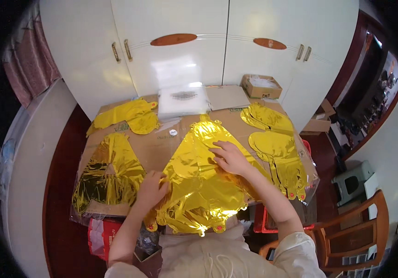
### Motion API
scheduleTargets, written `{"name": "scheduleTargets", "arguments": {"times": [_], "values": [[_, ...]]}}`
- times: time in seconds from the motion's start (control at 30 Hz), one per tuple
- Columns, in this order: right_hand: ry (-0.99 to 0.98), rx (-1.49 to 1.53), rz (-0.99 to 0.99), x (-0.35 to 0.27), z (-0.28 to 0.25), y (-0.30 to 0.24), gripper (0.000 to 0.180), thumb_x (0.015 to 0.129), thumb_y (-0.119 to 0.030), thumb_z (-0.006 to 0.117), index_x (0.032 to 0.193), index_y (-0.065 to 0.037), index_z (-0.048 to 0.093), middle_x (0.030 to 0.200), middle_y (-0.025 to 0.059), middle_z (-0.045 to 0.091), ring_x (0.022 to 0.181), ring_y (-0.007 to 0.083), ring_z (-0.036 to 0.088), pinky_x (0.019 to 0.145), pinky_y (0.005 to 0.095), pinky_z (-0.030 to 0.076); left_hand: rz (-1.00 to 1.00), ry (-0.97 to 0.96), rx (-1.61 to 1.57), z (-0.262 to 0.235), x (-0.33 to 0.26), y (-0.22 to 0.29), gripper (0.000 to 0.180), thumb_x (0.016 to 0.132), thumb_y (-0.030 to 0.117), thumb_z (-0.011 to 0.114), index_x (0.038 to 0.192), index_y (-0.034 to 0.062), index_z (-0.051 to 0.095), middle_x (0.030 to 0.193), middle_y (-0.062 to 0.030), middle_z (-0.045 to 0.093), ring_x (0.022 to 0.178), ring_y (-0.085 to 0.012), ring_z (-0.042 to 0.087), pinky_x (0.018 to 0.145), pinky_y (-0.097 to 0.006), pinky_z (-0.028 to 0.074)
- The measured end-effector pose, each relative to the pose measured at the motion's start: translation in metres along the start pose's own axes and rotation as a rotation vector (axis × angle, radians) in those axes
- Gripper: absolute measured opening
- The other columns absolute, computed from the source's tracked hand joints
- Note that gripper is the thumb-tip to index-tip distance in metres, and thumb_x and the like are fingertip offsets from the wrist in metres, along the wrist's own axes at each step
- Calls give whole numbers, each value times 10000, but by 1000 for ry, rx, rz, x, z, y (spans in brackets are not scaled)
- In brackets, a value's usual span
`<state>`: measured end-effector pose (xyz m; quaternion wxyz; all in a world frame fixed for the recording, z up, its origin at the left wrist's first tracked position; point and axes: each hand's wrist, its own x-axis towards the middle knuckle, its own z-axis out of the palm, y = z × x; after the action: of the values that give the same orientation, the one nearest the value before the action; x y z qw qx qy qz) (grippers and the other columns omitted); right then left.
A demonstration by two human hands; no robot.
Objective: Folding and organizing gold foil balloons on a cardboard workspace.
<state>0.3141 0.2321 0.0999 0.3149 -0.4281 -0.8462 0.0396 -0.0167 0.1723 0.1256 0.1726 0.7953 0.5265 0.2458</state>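
A large flat gold foil balloon sheet (203, 180) lies in front of me, its lower part reaching past the table's near edge. My right hand (230, 158) rests on its upper right part, fingers spread and pointing left. At the sheet's left edge is my left hand (152, 189), with the thumb apart from the bent fingers; nothing shows between them. Beside that hand, to the left, lies another gold foil piece (111, 173), wrinkled and wide at the bottom. What is under my left fingertips cannot be made out.
More gold foil shapes lie at the far left (132, 116) and right (277, 148) of the cardboard-covered table (157, 148). At the back are a clear plastic packet (180, 103), a cardboard sheet (228, 97) and a small open carton (262, 86). A wooden chair (379, 231) stands at right.
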Motion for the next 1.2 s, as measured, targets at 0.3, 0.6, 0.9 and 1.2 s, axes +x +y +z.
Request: {"name": "scheduleTargets", "arguments": {"times": [0.3, 0.6, 0.9, 1.2], "values": [[-88, -44, -23, -1, 23, -1, 336, 838, -275, 613, 1147, -143, 602, 1222, 136, 563, 1196, 332, 497, 1015, 458, 373, -231, -143, 130, 29, 72, -4, 464, 739, 404, 711, 964, 10, 612, 1014, -179, 556, 1017, -363, 533, 889, -443, 445], [-75, -75, -8, -2, 21, -5, 330, 849, -280, 599, 1151, -147, 593, 1240, 126, 557, 1219, 320, 484, 1037, 487, 355, -291, -301, -83, 31, 86, 23, 487, 806, 399, 684, 1037, -26, 628, 999, -179, 620, 990, -303, 595, 860, -379, 473], [-109, -113, 14, -4, 20, -4, 437, 803, -230, 587, 1216, -90, 561, 1273, 142, 544, 1269, 331, 449, 1088, 499, 319, 193, -189, -273, 65, 77, 29, 280, 956, 193, 512, 1148, 7, 595, 1214, -146, 605, 1154, -281, 559, 970, -373, 434], [-87, 176, 229, -3, 16, -4, 543, 814, -174, 553, 1306, 28, 440, 1330, 219, 474, 1250, 371, 448, 1066, 474, 358, 448, -197, 133, 77, 79, 16, 323, 950, 192, 513, 1259, 99, 537, 1396, -90, 480, 1333, -278, 411, 1087, -455, 327]]}}
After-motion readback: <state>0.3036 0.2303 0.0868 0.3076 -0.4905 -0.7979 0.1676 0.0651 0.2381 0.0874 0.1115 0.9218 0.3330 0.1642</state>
